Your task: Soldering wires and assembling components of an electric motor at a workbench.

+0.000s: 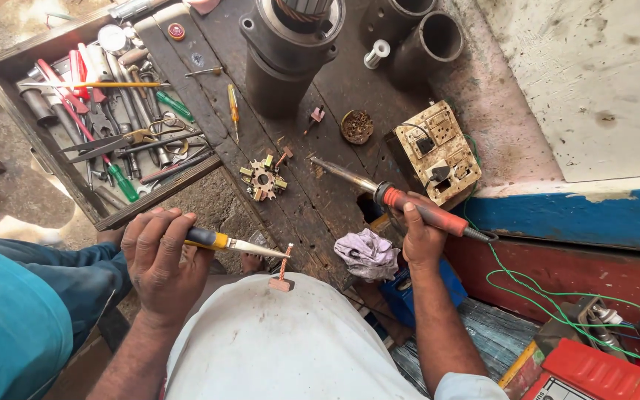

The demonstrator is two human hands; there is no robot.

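Now the left hand (158,259) is closed around a screwdriver (235,244), its tip touching a small copper part (283,275) standing on the person's white-clad knee. Right of that part, the right hand (418,235) grips a soldering iron (390,196) over the tabletop (320,200).

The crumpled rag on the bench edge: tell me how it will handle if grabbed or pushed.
The crumpled rag shows soft folds, so it is probably floppy and would sag or change shape when lifted. It looks light for its bulk. Lying bunched at the edge of the wooden bench, beside the right hand, it would likely slide or bunch further, not roll.
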